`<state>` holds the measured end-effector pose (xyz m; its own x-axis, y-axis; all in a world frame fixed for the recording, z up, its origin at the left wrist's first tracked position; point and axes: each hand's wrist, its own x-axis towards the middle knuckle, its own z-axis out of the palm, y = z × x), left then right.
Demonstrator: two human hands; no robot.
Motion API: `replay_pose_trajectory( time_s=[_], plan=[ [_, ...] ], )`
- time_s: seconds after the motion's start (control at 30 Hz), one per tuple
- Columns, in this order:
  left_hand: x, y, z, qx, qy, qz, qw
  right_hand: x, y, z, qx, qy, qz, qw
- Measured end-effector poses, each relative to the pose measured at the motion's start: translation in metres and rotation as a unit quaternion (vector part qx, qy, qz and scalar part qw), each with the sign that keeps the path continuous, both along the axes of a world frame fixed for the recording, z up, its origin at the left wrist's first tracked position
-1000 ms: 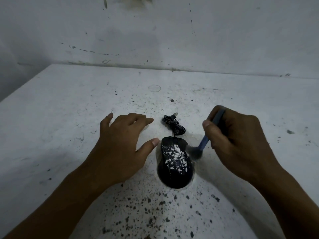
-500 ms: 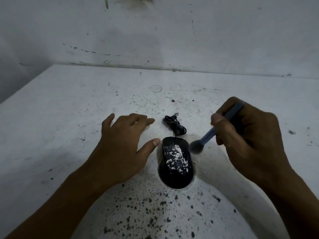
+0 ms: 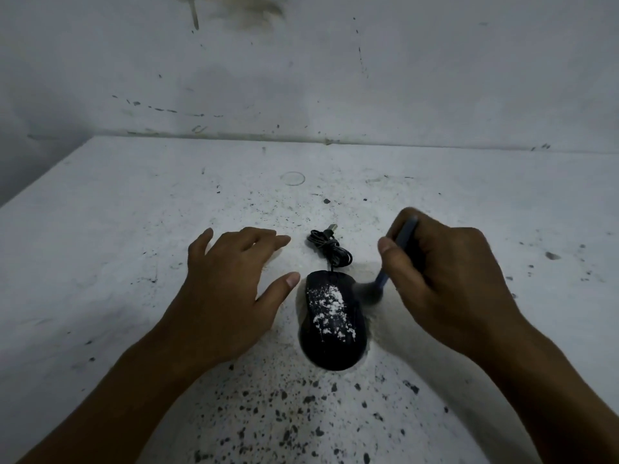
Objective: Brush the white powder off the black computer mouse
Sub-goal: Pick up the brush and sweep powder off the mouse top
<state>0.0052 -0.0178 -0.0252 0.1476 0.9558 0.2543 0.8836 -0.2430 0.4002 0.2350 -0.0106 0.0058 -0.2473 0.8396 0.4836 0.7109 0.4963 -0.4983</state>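
Note:
A black computer mouse (image 3: 331, 346) lies on the white table (image 3: 100, 262), its back covered by a patch of white powder (image 3: 330, 308). Its bundled cable (image 3: 330, 247) lies just beyond it. My right hand (image 3: 449, 286) grips a small blue-handled brush (image 3: 383, 277); the blurred bristles touch the mouse's upper right edge. My left hand (image 3: 227, 296) rests flat on the table to the left of the mouse, fingers spread, thumb tip close to the mouse's left side.
The table surface is speckled with dark spots, densest in front of the mouse (image 3: 284, 413). A stained white wall (image 3: 301, 78) rises behind the table. The table's left edge (image 3: 43, 172) runs diagonally at the far left.
My right hand swung the brush away from the mouse to the right, then brought it back down onto the mouse's upper right edge. My left hand stayed put.

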Motion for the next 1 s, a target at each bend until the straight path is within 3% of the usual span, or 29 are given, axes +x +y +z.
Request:
replay_pose_trajectory(
  time_s=[0.13, 0.2, 0.33, 0.47, 0.57, 0.63, 0.8, 1.0],
  plan=[
    [0.0, 0.0, 0.001, 0.005, -0.005, -0.001, 1.0, 0.003, 0.0, 0.007, 0.078, 0.074, -0.029, 0.994],
    [0.002, 0.0, 0.001, 0.01, -0.013, -0.001, 1.0, -0.003, -0.003, 0.006, 0.057, 0.08, 0.012, 0.995],
    [0.004, 0.0, 0.007, 0.033, -0.038, -0.004, 0.999, -0.01, 0.001, -0.001, 0.02, -0.032, -0.004, 0.999],
    [0.006, -0.002, 0.013, 0.069, -0.086, -0.011, 0.994, -0.008, 0.001, 0.005, 0.04, 0.017, -0.008, 0.999],
    [0.011, -0.006, 0.02, 0.089, -0.124, -0.02, 0.988, -0.011, -0.001, 0.0, -0.006, -0.039, 0.012, 0.999],
    [0.017, -0.01, 0.028, 0.112, -0.127, -0.032, 0.985, -0.008, 0.0, -0.001, 0.0, -0.029, -0.018, 0.999],
    [0.037, -0.017, 0.051, 0.193, 0.003, -0.079, 0.978, -0.004, -0.004, 0.008, 0.032, 0.098, -0.012, 0.995],
    [0.059, -0.015, 0.066, 0.281, 0.096, -0.11, 0.949, -0.011, -0.015, 0.011, 0.092, 0.124, 0.01, 0.988]
  ],
)
